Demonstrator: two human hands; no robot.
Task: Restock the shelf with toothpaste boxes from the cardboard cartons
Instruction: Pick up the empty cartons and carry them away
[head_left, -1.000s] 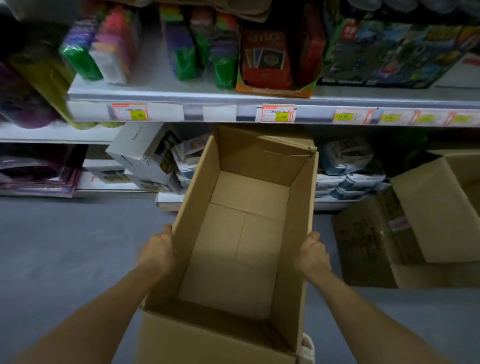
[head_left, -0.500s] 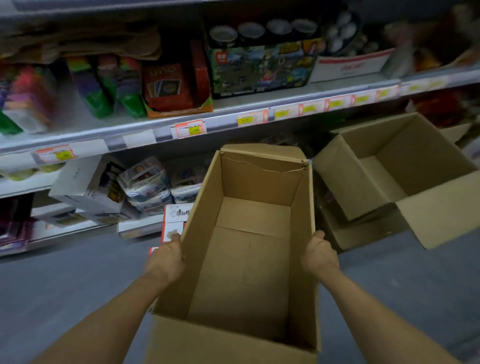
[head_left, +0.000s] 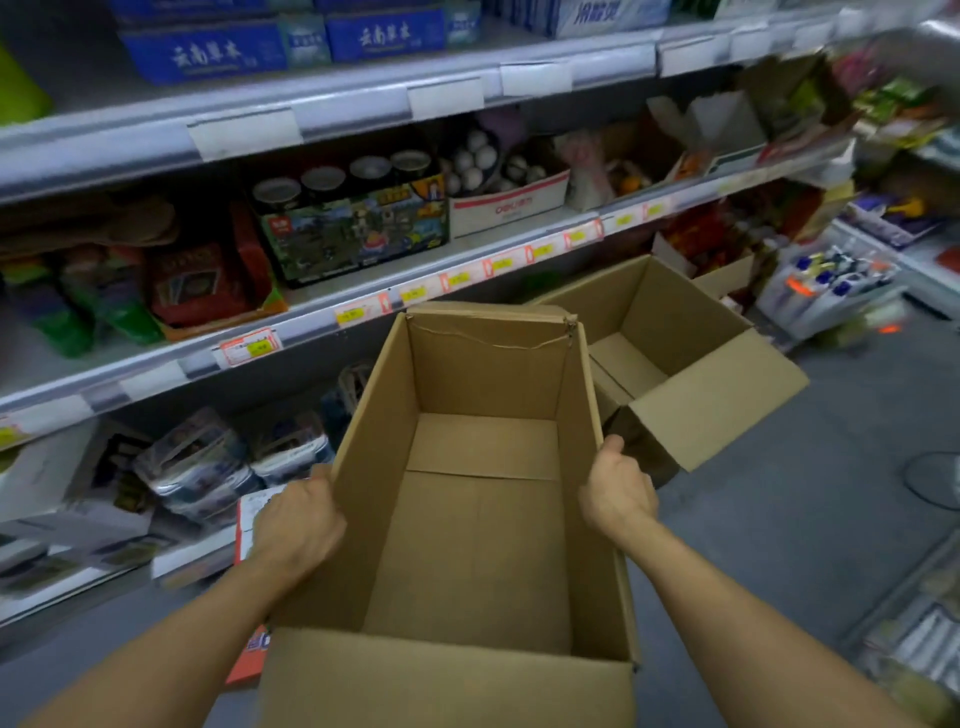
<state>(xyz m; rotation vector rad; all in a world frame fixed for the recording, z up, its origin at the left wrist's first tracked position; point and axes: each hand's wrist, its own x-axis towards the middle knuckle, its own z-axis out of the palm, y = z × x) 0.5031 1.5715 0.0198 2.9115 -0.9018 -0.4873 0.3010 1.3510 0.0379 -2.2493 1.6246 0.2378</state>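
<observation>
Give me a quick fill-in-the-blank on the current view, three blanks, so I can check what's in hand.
1. The carton held by the left hand and the right hand contains ____ toothpaste boxes.
2. Each hand grips one of the carton's long ____ walls.
3. A second open carton sits on the floor to the ____ of the held one.

Missing words: no; side; right
</observation>
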